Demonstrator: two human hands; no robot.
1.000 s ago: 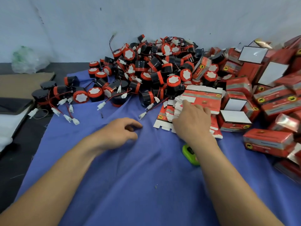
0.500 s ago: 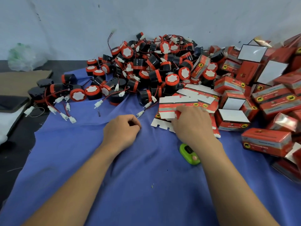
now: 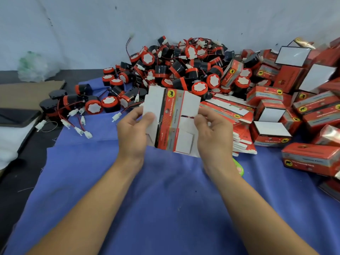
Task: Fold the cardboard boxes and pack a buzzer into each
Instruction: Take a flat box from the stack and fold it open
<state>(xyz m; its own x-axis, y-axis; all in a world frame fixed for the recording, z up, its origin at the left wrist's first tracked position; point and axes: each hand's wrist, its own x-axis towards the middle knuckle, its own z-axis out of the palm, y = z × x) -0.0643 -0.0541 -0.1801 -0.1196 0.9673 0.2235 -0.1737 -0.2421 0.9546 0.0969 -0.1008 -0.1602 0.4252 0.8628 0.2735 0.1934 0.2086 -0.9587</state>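
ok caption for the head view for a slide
Left hand and right hand hold an unfolded carton over the blue cloth, buzzer pile behind.

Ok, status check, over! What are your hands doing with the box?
Left hand and right hand both gripping one flat box, held above the blue cloth. Not yet folded, no buzzer in it. Nothing in the way; buzzer pile sits behind.
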